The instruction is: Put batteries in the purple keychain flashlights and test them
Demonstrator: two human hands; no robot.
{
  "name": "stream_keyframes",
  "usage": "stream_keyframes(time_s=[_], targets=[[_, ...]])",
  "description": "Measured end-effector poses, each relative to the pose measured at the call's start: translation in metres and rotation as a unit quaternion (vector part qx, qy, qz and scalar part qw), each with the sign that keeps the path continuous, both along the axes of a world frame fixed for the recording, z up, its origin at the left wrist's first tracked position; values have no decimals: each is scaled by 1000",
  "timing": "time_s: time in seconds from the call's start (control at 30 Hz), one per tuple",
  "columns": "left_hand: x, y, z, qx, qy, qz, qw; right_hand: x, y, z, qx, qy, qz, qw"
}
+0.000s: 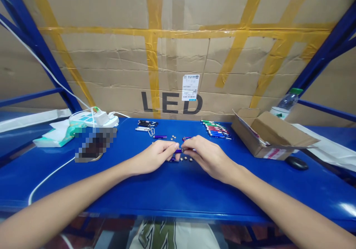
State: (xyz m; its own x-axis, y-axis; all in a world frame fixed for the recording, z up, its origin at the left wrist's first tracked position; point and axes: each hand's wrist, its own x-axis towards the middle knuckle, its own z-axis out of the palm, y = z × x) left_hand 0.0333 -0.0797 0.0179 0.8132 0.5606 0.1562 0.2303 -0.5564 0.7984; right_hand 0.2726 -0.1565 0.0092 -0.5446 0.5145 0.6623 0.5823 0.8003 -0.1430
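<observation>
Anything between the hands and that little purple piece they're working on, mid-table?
Nothing visible. The left hand and right hand both pinch the small purple flashlight directly, fingertips meeting over it. Loose button cells lie on the blue table just below, not between.

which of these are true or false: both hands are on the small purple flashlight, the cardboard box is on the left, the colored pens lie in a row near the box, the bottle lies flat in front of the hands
1. Both hands hold the small purple flashlight. True: the left hand and right hand meet on it with their fingers.
2. The open cardboard box sits on the left. False: it is on the right side of the blue table.
3. The colored pens lie in a row near the box. True.
4. The plastic bottle lies in front of the hands. False: it stands behind the box, at the far right.
5. Small button cells lie by the hands. True.
</observation>
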Motion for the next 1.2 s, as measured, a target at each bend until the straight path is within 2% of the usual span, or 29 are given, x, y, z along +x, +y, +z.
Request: stream_keyframes(time_s=[0.1, 0.17, 0.3, 0.37, 0.43, 0.5, 0.57, 0.67, 0.73, 0.8, 0.87, 0.97, 1.0, 1.1, 1.13, 1.2], targets=[[-1, 3, 2, -45, 11, -32, 998, -1, -3, 3, 45, -41, 19, 998], [-1, 4, 2, -44, 9, -46, 998, -2, -5, 6, 63, -65, 25, 996], [-2, 3, 0, 27, 0, -60, 998, -2, -8, 8, 63, -103, 15, 993], [-3, 1, 0, 75, 3, -65, 995, -2, -7, 6, 43, -89, 13, 995], [-4, -1, 0, 115, 3, -62, 991, -1, -6, 3, -7, -33, 9, 999], [-5, -2, -2, 154, -6, -55, 986, -3, -4, 1, -90, 60, 7, 994], [-6, -1, -4, 213, -19, -50, 976, -6, -2, 1, -188, 163, 15, 968], [-6, 2, -10, 331, -29, -46, 942, -11, 1, 3, -308, 277, 34, 910], [-6, 5, -12, 395, -24, -43, 917, -15, 1, 3, -340, 309, 40, 888], [-6, 6, -14, 431, -17, -39, 901, -17, 1, 2, -335, 313, 34, 888], [-5, 5, -14, 439, -14, -33, 898, -17, 2, 0, -325, 306, 26, 895], [-4, 3, -13, 400, -26, -24, 916, -10, 4, 5, -340, 276, 25, 899], [-3, 3, -12, 378, -32, -22, 925, -5, 5, 9, -348, 251, 22, 903], [-3, 2, -11, 331, -40, -14, 943, 17, 6, 25, -319, 125, -51, 938], [-2, 2, -11, 321, -38, -11, 946, 26, 6, 31, -340, 64, -59, 936], [-3, 3, -11, 298, -31, -6, 954, 41, 6, 39, -426, -63, -58, 901]])
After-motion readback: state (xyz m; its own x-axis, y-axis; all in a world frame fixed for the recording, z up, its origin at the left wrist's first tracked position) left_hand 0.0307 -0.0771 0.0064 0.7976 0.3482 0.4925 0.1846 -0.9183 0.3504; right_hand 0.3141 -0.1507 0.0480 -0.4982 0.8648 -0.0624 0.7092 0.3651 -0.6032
